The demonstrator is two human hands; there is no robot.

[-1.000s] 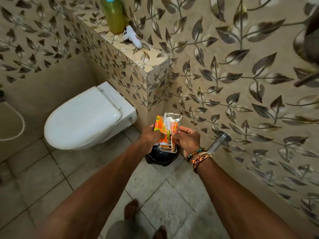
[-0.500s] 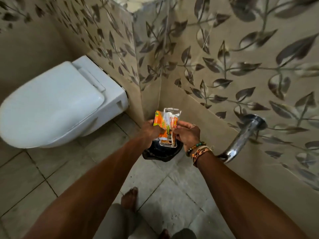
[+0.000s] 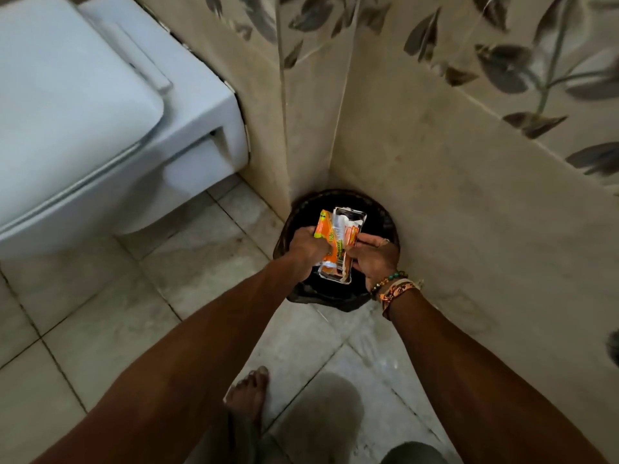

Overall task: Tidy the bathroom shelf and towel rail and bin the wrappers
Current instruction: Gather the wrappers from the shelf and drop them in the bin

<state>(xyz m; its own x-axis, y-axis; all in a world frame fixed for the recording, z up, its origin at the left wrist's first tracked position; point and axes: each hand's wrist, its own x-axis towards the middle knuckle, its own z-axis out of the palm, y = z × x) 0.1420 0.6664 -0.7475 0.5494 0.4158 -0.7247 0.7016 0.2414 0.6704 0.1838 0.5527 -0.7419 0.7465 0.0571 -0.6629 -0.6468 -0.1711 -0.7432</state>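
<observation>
Both of my hands hold a bunch of wrappers (image 3: 338,242), orange and clear plastic, directly over a round dark bin (image 3: 385,219) lined with a black bag in the floor corner. My left hand (image 3: 306,247) grips the orange wrapper's left side. My right hand (image 3: 373,257), with bead and thread bracelets at the wrist, pinches the clear wrapper's right side. The wrappers stand roughly upright, their lower ends inside the bin's mouth. The shelf and towel rail are out of view.
A white wall-hung toilet (image 3: 83,105) with its lid down fills the upper left. Leaf-patterned tiled walls (image 3: 469,128) meet in the corner behind the bin. My bare foot (image 3: 249,393) stands on the pale floor tiles (image 3: 100,329).
The view has tipped downward and closer to the bin; shelf, bottle and wall pipe have left the frame. My hands have lowered the wrappers into the bin's mouth, grip unchanged.
</observation>
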